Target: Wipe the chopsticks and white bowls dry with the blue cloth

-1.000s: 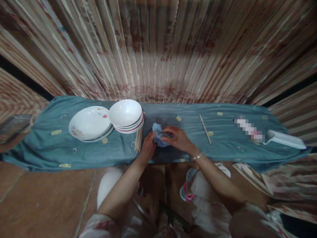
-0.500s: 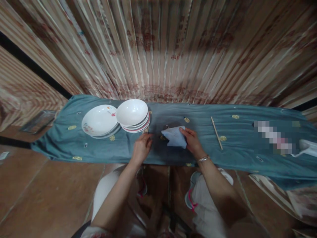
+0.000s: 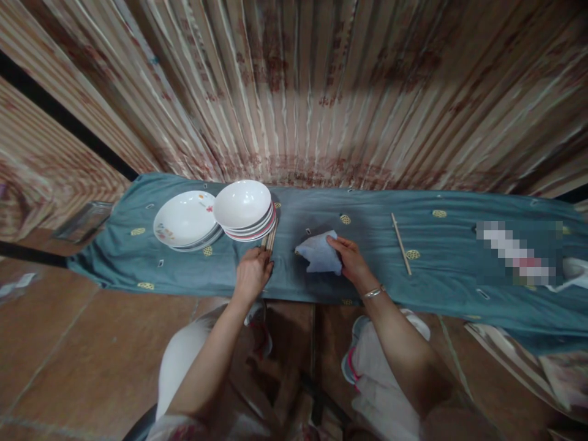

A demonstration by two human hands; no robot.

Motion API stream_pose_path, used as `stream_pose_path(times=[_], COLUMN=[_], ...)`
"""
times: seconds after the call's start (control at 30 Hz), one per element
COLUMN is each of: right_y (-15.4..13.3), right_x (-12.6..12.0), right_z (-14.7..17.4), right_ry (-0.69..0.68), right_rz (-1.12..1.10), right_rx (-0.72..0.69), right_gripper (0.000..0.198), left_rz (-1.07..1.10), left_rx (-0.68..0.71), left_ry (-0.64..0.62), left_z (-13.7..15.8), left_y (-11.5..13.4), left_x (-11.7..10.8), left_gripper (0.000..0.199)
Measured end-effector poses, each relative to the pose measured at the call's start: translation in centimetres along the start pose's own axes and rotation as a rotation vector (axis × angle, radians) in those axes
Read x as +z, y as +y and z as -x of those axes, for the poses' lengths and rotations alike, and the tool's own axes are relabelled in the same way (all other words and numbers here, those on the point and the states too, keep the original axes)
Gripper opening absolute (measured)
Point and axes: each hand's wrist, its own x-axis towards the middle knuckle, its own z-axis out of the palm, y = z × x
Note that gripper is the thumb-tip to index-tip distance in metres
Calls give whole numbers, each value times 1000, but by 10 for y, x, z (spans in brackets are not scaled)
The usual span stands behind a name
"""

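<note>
Several chopsticks [image 3: 272, 236] lie side by side along the right of a stack of white bowls [image 3: 243, 205]. My left hand [image 3: 254, 271] has its fingers closed at their near ends, which it partly hides. A light blue cloth [image 3: 320, 252] hangs folded from my right hand [image 3: 348, 254], pinched by thumb and fingers just above the table. Left of the bowls is a stack of white plates [image 3: 186, 217] with a flower pattern. Further right, what looks like another chopstick or pair [image 3: 401, 244] lies apart on the tablecloth.
A green tablecloth [image 3: 436, 282] covers the long narrow table. Pleated curtains [image 3: 294, 92] hang right behind it. At the right end is a blurred-out patch [image 3: 519, 253] beside a white object [image 3: 576, 272]. A clear tray [image 3: 82, 220] sits beyond the left end.
My left hand has moved slightly left and down, and more of the chopsticks shows. My right hand and the cloth have shifted slightly left.
</note>
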Motion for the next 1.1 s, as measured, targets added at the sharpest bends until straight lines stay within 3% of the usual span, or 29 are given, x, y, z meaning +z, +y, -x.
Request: stream_pose_path(times=[0.3,0.6,0.73,0.9,1.0,1.1], right_y=[-2,1,4,4,4,2], right_x=[-4,0,1,1,6,11], right_z=[1,3,1,-1,2,6], right_ry=[11,17,61,157,47,-119], right_rz=[8,-29,-68,-88,-109,-150], right_rx=[-27,3,-30,-112,-45,81], right_gripper=[33,36,37,36,34,26], left_rz=[-30,174,509,1237,1493,1583], left_rx=[24,-3,-113,-341,-358,-361], left_ry=[5,65,118,33,-123,-206], left_z=[-3,-2,-9,-19,-20,-21], left_y=[0,13,22,47,70,86], left_x=[2,3,1,6,14,20], left_gripper=[18,14,13,26,38,41])
